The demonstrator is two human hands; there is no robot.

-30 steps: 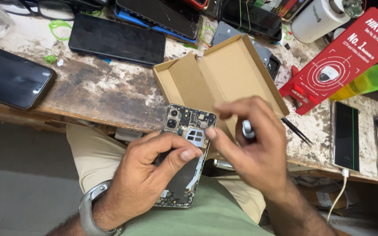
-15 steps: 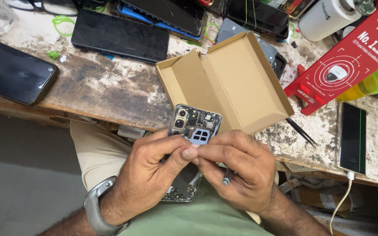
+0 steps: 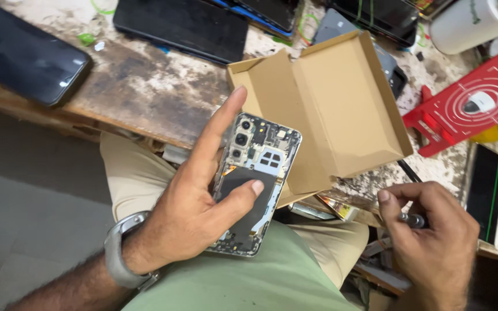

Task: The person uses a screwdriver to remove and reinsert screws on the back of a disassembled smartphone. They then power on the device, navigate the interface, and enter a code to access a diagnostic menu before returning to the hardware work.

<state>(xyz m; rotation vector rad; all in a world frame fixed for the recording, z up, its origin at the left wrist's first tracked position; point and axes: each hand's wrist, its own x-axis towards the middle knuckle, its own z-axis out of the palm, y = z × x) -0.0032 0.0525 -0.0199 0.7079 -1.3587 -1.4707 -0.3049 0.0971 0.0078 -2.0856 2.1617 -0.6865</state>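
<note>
The opened phone, back cover off and circuitry bare, was cradled over the lap in the left hand, thumb laid across it and forefinger stretched along its edge. A small screwdriver was pinched in the closed right hand, near the cardboard box. A slipped tip might well have scratched the exposed board.

open tan carton — bench centre | red package — right
</note>
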